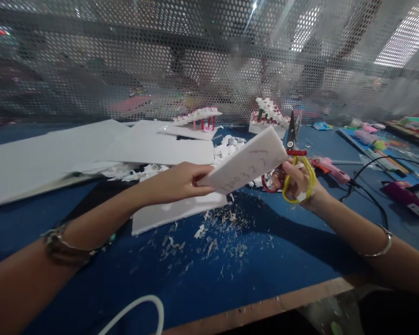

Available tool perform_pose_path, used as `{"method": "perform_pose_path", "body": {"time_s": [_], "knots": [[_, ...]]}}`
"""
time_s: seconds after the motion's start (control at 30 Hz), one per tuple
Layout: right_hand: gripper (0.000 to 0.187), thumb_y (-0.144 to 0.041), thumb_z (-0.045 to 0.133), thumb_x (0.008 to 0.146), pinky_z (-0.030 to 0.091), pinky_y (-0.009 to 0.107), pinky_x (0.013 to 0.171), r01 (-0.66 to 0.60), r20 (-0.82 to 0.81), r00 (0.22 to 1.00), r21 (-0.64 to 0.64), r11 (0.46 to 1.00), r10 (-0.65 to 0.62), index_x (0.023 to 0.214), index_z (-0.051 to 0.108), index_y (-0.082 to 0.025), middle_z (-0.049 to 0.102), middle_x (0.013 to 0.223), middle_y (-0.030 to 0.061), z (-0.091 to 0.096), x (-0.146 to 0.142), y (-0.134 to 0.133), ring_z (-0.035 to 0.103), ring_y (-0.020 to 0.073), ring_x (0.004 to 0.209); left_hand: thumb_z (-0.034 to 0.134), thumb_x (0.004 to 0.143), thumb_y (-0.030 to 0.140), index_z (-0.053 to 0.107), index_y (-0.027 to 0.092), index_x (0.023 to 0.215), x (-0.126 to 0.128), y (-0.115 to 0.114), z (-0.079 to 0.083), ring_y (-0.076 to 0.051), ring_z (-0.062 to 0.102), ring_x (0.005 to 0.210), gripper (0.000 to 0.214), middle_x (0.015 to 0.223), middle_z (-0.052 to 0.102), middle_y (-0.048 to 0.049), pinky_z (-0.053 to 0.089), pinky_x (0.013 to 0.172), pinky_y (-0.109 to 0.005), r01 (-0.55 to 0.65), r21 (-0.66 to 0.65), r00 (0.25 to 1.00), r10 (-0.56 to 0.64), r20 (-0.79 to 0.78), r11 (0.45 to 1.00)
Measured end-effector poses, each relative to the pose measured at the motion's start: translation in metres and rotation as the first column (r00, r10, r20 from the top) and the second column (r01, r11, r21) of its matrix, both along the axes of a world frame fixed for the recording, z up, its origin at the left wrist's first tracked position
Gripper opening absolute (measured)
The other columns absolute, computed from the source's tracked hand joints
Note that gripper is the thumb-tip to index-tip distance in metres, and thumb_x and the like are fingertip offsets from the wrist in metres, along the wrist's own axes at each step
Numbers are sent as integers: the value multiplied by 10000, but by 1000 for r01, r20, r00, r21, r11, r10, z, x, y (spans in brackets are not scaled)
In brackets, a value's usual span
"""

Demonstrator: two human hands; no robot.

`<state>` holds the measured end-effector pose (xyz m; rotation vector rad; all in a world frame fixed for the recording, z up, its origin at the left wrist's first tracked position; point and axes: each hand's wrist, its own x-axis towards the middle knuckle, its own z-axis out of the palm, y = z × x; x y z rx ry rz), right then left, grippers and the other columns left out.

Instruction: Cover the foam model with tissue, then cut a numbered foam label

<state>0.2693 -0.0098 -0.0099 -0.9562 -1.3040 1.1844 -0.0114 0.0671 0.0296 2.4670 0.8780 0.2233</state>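
My left hand (181, 184) is closed on the left end of a white foam board strip (247, 163), pinched between thumb and fingers. Handwritten digits run along the strip's face, and it tilts up to the right. At its other end, my right hand (295, 181) is closed around scissors (302, 172) with yellow and red handles. Their dark blades point upward, slightly apart, beyond the strip's right edge. The right fingers are at the strip's corner; whether they also grip it I cannot tell. Below lies another white foam piece (178, 211) on the blue table.
Large white foam sheets (49, 153) cover the left side. White scraps (230, 146) and crumbs (226, 232) lie mid-table. Two small foam models (202, 114) stand by the perforated metal screen (195, 60). A pink glue gun (331, 170), black cable (379, 214) and purple device (407, 200) lie right.
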Motion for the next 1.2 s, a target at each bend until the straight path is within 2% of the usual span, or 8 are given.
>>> {"method": "perform_pose_path", "body": {"time_s": [0.13,0.27,0.43,0.57,0.7,0.87,1.03,1.2], "knots": [[451,-653,432,859,484,317,537,-51,-102,994,-56,997,45,967,534,-227,635,921,54,-2,-5,0,510,118,559,470,904,396,719,220,1113,3,-5,-7,-194,565,680,370,894,716,-95,265,556,-262,-140,471,989,144,28,871],[618,-751,334,819,502,328,505,-129,-41,991,-148,981,124,1041,533,-209,658,891,104,-1,-7,-5,534,145,564,472,921,383,684,296,1211,-6,-6,-9,-176,505,587,370,752,693,-66,233,539,-277,-254,568,967,190,171,783],[428,-548,725,666,532,283,568,-100,-32,995,-209,973,96,836,507,-221,640,809,31,-6,-13,-11,610,151,664,553,869,293,623,261,1277,-11,2,-11,-177,599,930,415,1043,714,-14,407,684,-209,-341,361,910,209,358,868],[377,-461,756,684,532,268,605,-16,-18,1000,-125,992,14,856,518,-225,612,801,-2,-12,-23,-11,597,131,677,564,787,254,556,169,1282,8,-5,-18,-189,639,976,503,1004,715,-6,485,784,-223,-244,-185,767,307,564,952],[386,-466,749,700,475,249,572,37,25,999,-57,998,-36,806,487,-204,522,694,-31,-14,-35,-14,508,94,602,655,671,342,665,137,1027,28,-30,-28,-268,683,933,411,974,735,-111,544,845,-373,199,-656,850,205,486,728],[434,-527,741,697,432,254,560,-63,211,975,-46,997,72,780,470,-198,494,677,-29,-6,-44,-22,488,104,617,712,688,405,650,158,1084,35,-54,-31,-292,672,981,471,1045,730,-131,559,803,-360,-97,-575,869,351,349,812],[534,-709,593,749,391,262,511,-172,376,907,-82,982,190,771,420,-204,458,644,-29,-3,-27,-19,468,107,558,712,703,452,643,139,1046,27,-44,-20,-222,698,742,470,963,730,-116,584,631,-288,10,-633,831,346,436,774],[606,-809,473,754,412,279,556,-335,488,829,43,941,273,788,429,-205,467,741,9,-3,-11,-16,441,127,651,735,720,467,638,142,1018,14,-28,-17,-207,674,709,452,823,704,-79,570,560,-259,-50,-538,760,382,526,841]]}}
